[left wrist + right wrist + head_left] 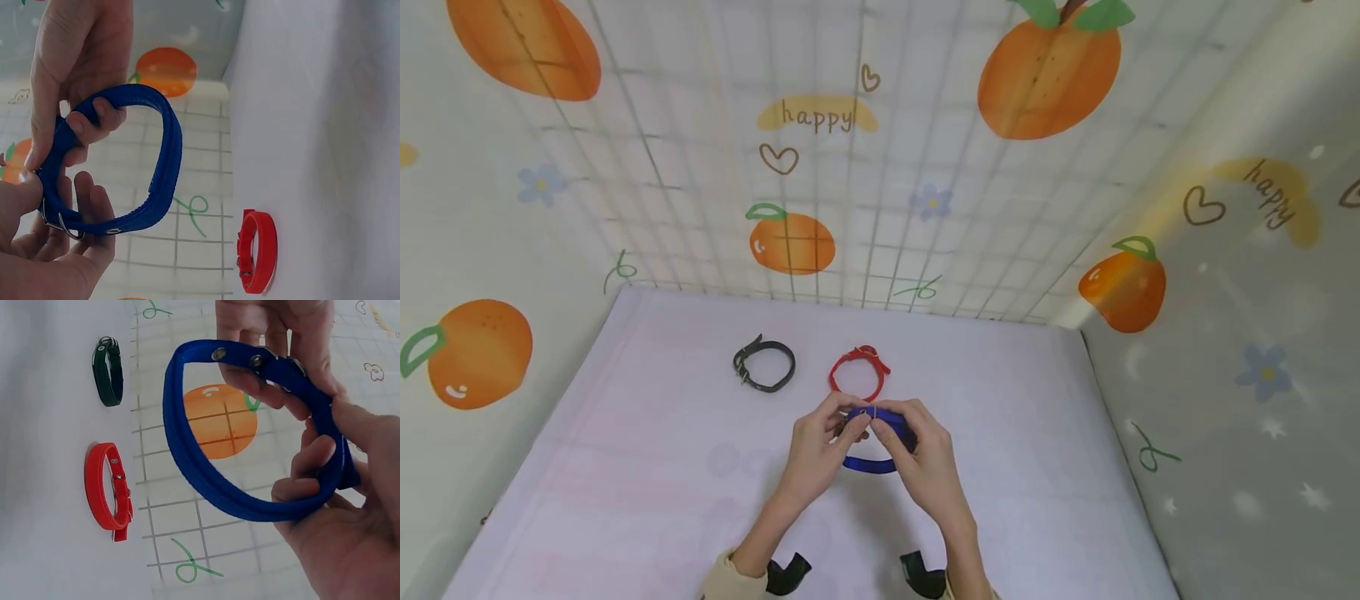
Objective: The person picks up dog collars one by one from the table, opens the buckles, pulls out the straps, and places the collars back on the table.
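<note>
Both hands hold a blue pet collar (871,466) above the white table, its strap closed into a loop. My left hand (814,454) grips the part with the metal buckle and D-ring (70,229). The right hand (932,471) pinches the strap beside it, fingers curled through the loop, as the right wrist view shows. Both thumbs meet at the strap near the buckle. Fingers partly hide the buckle. Just beyond the hands lies a red collar (95,481), buckled into a ring. A dark green collar (103,378), also ring-shaped, lies to its left in the head view.
The white tabletop (1037,417) spreads around the hands. A grid panel behind a printed sheet (895,242) with oranges stands along the back edge, and printed sheets hang at both sides. Dark curved pieces (788,575) show beside the wrists.
</note>
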Demonstrator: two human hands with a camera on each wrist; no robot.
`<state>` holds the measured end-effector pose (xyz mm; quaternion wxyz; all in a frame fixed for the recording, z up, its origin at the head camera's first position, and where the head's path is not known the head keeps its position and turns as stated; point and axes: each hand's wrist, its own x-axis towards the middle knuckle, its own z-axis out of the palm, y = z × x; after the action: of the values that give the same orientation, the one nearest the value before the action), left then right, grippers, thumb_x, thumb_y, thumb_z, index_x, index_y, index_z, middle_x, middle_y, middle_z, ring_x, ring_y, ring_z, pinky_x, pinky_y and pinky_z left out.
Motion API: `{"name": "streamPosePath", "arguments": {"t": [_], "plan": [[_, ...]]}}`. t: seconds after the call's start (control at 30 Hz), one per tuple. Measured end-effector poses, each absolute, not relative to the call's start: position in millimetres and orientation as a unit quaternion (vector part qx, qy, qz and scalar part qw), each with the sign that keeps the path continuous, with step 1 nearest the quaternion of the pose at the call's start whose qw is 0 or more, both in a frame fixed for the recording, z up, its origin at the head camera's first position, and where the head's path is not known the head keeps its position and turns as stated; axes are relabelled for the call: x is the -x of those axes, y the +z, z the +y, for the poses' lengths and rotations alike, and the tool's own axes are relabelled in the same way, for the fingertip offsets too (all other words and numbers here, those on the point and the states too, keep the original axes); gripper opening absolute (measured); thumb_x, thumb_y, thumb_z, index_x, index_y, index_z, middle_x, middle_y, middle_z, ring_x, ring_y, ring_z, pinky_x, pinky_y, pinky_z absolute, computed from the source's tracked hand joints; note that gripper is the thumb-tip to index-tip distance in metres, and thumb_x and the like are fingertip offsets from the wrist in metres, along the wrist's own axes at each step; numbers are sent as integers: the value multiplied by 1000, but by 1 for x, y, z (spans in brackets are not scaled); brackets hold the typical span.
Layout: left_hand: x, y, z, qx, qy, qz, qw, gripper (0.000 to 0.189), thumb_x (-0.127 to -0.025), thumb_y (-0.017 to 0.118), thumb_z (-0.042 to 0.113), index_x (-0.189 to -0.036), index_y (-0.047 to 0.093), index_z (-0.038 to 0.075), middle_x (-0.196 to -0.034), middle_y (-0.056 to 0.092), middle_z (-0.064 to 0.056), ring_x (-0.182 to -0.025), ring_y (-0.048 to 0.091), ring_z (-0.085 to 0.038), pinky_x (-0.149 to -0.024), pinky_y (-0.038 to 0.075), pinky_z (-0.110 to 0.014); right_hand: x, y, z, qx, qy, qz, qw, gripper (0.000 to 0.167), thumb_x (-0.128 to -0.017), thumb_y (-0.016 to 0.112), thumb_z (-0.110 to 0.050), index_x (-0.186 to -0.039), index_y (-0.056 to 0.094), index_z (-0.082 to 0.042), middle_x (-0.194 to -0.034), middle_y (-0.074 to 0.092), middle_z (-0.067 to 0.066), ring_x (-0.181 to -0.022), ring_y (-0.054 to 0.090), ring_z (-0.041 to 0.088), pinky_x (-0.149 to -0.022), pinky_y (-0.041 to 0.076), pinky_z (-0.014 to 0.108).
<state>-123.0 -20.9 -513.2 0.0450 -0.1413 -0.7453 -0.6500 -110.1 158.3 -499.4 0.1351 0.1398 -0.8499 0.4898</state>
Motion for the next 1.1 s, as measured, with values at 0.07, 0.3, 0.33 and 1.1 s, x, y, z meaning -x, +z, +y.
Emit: {"name": "streamPosePath", "arguments": {"t": [0.07,0.3,0.33,1.1], "plan": [[123,-513,-21,136,-650,-747,46,19,-104,73,22,-121,72,13,-106,81,-8,-85,77,-11,-80,61,-20,110,-499,159,-140,496,-848,127,23,-101,76,-21,-124,75,-19,-109,72,-3,-86,64,6,-72,58,21],[125,-511,-19,114,-667,-735,44,23,-102,75,21,-123,70,12,-117,79,-10,-96,80,-12,-90,64,-24,112,-499,160,-142,503,-843,130,25,-100,78,-19,-125,77,-20,-105,70,-1,-80,57,8,-67,52,19],[124,-510,-18,112,-666,-736,44,23,-102,75,21,-123,70,12,-118,79,-10,-98,80,-14,-91,64,-25,112,-499,160,-141,502,-843,131,25,-99,78,-19,-125,77,-20,-104,70,-1,-80,56,8,-66,51,19],[119,-508,-20,116,-635,-761,62,20,-102,76,25,-118,71,14,-115,81,-9,-109,81,-26,-98,64,-40,110,-496,159,-167,480,-853,117,21,-106,70,-22,-127,71,-20,-105,71,-3,-78,55,9,-64,48,22]]}}
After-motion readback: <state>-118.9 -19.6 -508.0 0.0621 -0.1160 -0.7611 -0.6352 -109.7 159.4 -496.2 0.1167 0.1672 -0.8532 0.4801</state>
